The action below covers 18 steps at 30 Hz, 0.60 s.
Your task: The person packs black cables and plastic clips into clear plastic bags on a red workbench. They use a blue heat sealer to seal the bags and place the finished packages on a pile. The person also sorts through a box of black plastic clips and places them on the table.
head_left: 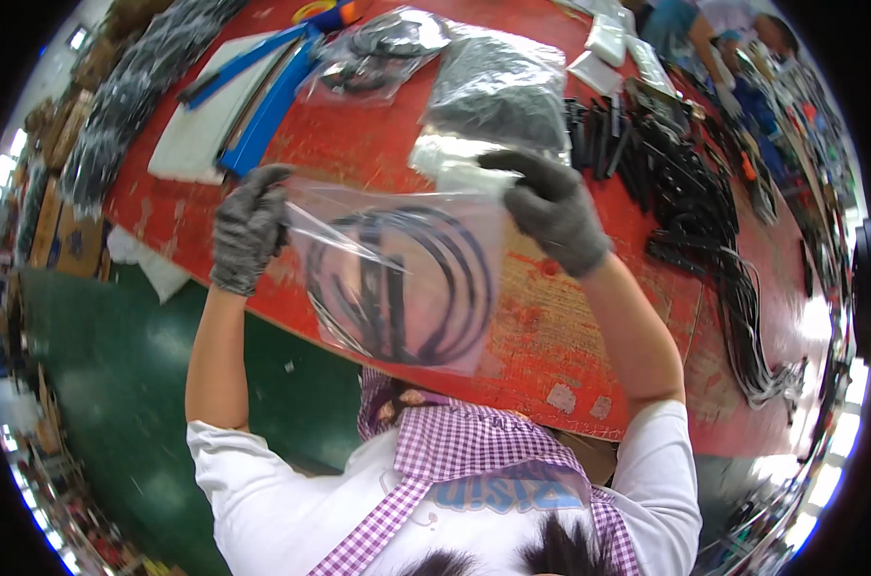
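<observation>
Both gloved hands pinch the clear plastic bag (397,278) of coiled black cable: left hand (248,230) at 9 o'clock, right hand (550,206) at 2 o'clock, above the red table (358,144)

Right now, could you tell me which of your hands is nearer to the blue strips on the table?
Left. The left hand is just below the blue strips; the right hand is far off across the bag.
</observation>
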### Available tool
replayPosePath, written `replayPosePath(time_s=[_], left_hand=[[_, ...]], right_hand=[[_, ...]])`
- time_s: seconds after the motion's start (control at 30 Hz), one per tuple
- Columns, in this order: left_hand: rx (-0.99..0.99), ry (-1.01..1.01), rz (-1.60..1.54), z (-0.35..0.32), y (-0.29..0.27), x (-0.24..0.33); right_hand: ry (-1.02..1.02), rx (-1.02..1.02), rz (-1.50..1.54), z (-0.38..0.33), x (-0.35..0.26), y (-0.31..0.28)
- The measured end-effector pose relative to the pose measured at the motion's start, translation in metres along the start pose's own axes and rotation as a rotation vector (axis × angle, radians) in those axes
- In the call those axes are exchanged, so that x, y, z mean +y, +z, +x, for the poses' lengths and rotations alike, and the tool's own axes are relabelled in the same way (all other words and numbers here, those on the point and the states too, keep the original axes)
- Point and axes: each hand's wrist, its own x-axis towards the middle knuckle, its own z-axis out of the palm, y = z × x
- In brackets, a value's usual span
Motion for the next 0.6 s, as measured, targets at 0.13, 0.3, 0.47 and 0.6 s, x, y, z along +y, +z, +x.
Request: replayPosePath(time_s=[0.13, 0.3, 0.47, 0.6], left_hand=[[0.417, 0.458, 0.154, 0.038, -0.028, -0.037], [0.338, 0.06, -0.158, 0.052, -0.039, -0.132], [0.334, -0.01, 0.367, 0.016, -0.055, -0.19], [0.323, -0.095, 0.255, 0.001, -0.03, -0.158]], right_hand=[[-0.409, 0.181, -0.077, 0.043, 0.012, 0.032], [-0.385, 0.13, -0.593, 0.05, 0.1, 0.093], [-0.276, -0.244, -0.834, -0.022, 0.114, 0.027], [0.149, 0.111, -1.196, -0.085, 0.171, -0.131]])
